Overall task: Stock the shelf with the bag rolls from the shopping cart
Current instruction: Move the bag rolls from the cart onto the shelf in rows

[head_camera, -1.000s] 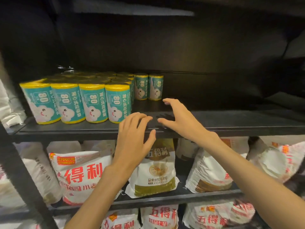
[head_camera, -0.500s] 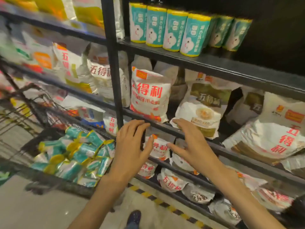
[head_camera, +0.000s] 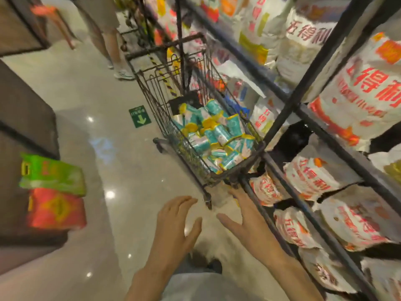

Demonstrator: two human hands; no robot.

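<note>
The shelf (head_camera: pixel 308 114), a dark metal rack, runs diagonally down the right side of the frame, its levels packed with white bags (head_camera: pixel 360 98) bearing red lettering. The pale polished floor (head_camera: pixel 104 161) fills the left and centre, with a green arrow sticker (head_camera: pixel 140 116) near mid-frame. The shopping cart (head_camera: pixel 165 118), dark wire, stands in the centre just beside the shelf. The bag rolls (head_camera: pixel 213 135), teal with yellow ends, lie heaped loose in the cart basket. Green and red packs (head_camera: pixel 54 192) sit at lower left, blurred; their type cannot be read. At bottom centre, the left hand (head_camera: pixel 175 222) and right hand (head_camera: pixel 249 220) are both spread, fingers straight, holding nothing, short of the cart's near end. Another person's legs (head_camera: pixel 112 40) appear at the top.
</note>
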